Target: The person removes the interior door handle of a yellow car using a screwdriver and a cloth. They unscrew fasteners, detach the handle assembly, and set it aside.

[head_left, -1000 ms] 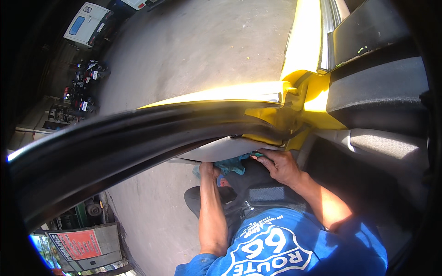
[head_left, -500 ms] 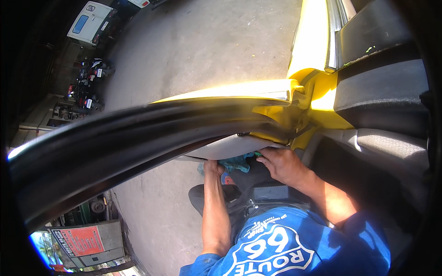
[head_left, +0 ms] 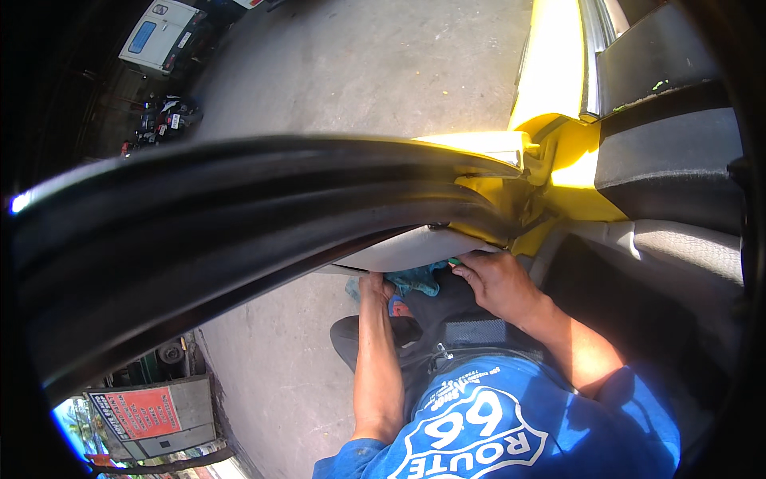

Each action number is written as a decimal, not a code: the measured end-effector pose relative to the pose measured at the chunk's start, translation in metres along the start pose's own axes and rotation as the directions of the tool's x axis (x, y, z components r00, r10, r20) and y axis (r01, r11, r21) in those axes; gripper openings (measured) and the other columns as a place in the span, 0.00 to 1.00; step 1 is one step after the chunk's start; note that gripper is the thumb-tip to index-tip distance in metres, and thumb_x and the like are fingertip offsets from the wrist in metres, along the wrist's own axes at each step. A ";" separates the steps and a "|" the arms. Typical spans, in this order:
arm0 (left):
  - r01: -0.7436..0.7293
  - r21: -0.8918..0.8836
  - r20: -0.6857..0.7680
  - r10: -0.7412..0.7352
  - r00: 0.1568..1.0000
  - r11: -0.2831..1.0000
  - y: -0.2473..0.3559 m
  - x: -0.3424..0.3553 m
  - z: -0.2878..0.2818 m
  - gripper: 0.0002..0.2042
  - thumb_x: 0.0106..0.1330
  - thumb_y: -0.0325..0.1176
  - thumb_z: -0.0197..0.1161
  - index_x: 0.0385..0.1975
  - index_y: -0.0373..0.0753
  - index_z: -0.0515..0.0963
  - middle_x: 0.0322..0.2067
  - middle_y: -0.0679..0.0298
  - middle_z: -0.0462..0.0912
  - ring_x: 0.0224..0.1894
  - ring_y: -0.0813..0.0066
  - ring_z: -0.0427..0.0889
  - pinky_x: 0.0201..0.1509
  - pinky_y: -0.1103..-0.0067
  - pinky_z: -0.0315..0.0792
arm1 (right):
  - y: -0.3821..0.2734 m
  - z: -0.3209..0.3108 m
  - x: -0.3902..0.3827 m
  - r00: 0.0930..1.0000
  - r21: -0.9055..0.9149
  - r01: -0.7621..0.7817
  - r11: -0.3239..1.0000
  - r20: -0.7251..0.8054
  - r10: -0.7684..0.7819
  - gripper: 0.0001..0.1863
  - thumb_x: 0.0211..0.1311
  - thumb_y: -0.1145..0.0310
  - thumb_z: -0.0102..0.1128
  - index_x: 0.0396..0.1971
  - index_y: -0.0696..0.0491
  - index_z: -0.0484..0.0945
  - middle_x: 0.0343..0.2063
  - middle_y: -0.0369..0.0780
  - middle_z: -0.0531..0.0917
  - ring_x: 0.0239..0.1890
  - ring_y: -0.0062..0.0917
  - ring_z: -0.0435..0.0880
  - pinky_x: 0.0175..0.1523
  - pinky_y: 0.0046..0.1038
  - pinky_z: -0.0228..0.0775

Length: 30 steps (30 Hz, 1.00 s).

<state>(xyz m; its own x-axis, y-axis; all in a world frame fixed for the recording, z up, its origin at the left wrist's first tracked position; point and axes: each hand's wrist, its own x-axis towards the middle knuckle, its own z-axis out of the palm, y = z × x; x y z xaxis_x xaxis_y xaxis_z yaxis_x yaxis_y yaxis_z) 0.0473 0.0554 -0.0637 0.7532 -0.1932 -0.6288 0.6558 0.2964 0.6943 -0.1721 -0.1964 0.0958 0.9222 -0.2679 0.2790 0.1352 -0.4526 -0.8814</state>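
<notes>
A yellow car door stands open in front of me, its grey inner panel [head_left: 399, 250] facing my lap. My left hand [head_left: 375, 283] reaches up to the panel's lower edge, its fingers hidden from view. A crumpled teal cloth [head_left: 416, 281] shows on both sides of that hand; whether the hand grips it is unclear. At the panel's right end my right hand [head_left: 491, 279] is closed, thumb against fingers, on a small green object [head_left: 454, 262]. Most of that object is covered, so its kind cannot be told.
The black door frame with its rubber seal [head_left: 263, 199] arches close across the view. Dark and grey seats [head_left: 678, 247] lie to my right. Beyond the door are concrete floor [head_left: 375, 72], parked motorcycles [head_left: 163, 118] and a white van [head_left: 162, 36]. A red sign [head_left: 148, 413] stands lower left.
The view has shifted slightly, and the door frame covers more of the floor and motorcycles. More of the green object shows at my right fingertips. Both hands stay at the panel's lower edge.
</notes>
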 end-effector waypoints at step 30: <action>-0.012 0.097 0.064 0.006 0.998 0.995 0.005 -0.017 0.020 0.29 0.78 0.52 0.58 0.63 0.29 0.74 0.63 0.44 0.78 0.64 0.49 0.80 0.70 0.51 0.75 | 0.008 0.015 -0.005 0.992 0.029 -0.032 0.999 -0.120 0.036 0.15 0.66 0.74 0.67 0.51 0.57 0.86 0.42 0.53 0.88 0.45 0.49 0.88 0.50 0.43 0.82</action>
<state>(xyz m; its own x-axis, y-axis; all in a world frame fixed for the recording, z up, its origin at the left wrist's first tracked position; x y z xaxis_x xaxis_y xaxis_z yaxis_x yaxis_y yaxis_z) 0.0392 0.0410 -0.0426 0.7589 -0.2506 -0.6010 0.6485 0.2068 0.7326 -0.1707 -0.1861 0.0821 0.8761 -0.3842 0.2913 0.1158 -0.4188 -0.9006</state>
